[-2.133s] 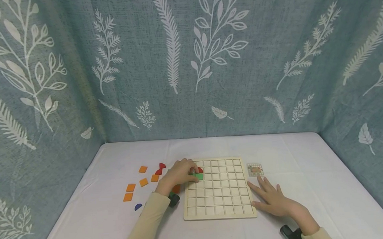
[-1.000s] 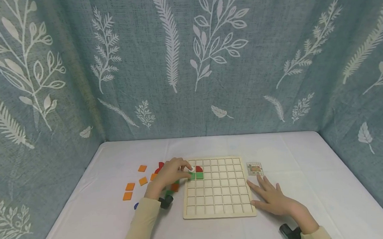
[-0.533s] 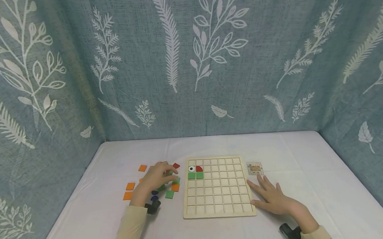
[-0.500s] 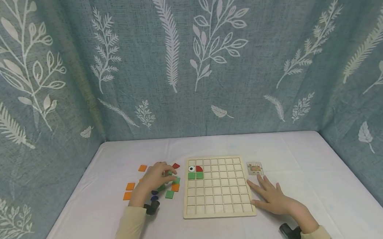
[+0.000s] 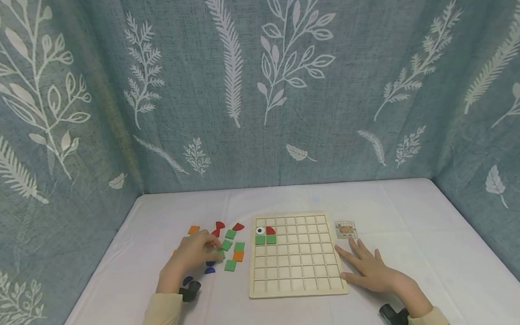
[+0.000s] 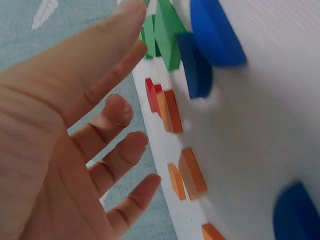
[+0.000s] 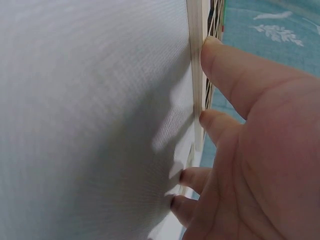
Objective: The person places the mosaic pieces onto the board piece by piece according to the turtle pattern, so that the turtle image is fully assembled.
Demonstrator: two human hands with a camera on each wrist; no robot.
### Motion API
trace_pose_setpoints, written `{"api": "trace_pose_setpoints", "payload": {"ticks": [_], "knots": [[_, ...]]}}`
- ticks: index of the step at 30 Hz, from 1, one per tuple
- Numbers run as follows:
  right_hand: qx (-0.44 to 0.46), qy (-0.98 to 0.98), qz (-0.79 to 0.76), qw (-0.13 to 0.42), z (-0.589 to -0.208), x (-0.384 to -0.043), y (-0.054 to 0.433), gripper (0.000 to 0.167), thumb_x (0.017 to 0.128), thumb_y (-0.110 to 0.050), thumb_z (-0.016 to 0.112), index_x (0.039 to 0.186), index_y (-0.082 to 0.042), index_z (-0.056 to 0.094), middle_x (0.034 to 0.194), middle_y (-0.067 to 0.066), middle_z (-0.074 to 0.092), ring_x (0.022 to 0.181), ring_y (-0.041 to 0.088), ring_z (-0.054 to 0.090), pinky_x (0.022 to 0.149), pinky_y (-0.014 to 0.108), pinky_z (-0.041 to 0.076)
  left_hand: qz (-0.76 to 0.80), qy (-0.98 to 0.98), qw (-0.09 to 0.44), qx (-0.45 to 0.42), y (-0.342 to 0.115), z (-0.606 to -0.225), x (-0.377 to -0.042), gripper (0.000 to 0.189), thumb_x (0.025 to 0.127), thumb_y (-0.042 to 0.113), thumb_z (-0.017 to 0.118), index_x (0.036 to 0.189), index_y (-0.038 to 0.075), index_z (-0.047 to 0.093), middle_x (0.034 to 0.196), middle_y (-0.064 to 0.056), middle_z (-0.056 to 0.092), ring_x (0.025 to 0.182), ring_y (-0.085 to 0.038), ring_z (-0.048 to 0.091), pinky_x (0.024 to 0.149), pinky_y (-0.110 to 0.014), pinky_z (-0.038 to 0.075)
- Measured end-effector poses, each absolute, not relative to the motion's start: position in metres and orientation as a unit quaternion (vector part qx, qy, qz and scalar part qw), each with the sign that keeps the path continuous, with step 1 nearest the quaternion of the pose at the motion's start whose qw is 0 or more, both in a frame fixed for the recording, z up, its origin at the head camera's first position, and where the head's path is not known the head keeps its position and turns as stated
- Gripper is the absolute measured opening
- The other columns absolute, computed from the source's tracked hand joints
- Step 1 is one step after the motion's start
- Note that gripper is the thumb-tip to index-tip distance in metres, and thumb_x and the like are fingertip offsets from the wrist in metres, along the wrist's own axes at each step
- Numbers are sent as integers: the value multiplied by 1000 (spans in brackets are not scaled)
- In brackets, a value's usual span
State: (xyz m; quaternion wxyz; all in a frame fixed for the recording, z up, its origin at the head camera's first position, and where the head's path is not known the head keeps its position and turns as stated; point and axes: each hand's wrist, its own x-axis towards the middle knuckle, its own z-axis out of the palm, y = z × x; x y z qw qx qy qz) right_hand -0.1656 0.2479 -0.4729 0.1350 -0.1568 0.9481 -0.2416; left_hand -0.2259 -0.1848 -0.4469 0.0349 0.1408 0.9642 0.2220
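Observation:
My left hand (image 5: 193,253) is low over the loose tiles left of the board, its thumb and index fingertips right at a green square tile (image 5: 221,255). In the left wrist view its other fingers (image 6: 131,147) are spread and loosely bent, with nothing in the palm. The wooden grid board (image 5: 299,267) carries a white eye tile (image 5: 260,230), a red quarter-round tile (image 5: 270,230) and two green square tiles (image 5: 265,239) near its upper left. My right hand (image 5: 376,273) lies with fingers outstretched, thumb and index fingertip touching the board's right edge.
Around the left hand lie more green squares (image 5: 230,265), an orange square (image 5: 238,256), red pieces (image 5: 238,227) and blue half-rounds (image 5: 210,270). A small picture card (image 5: 346,229) is right of the board, just beyond the right fingertips. A curtain (image 5: 259,147) stands behind the white table.
The left hand set the white eye tile in the board beside the red piece, let go, and moved left and nearer over the loose tiles. The right hand has stayed put.

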Motion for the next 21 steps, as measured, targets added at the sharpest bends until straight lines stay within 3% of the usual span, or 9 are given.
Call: {"api": "trace_pose_setpoints", "payload": {"ticks": [13,21], "knots": [[-155,949,-240,134,-472,-165,248,68,88,-48,53,144,-17,32,151,27,8,137,49,0,96,72,-6,206,970,41,119,-193,-449,-216,23,69,24,81,85,17,66,81,2,56,84,-17,47,84,-52,37],[-154,952,-228,133,-473,-165,247,68,88,-48,52,145,-18,31,151,26,8,137,48,1,96,72,-4,200,971,32,131,-194,-451,-218,19,71,25,78,82,15,66,72,1,50,74,-15,42,76,-44,35]]}}
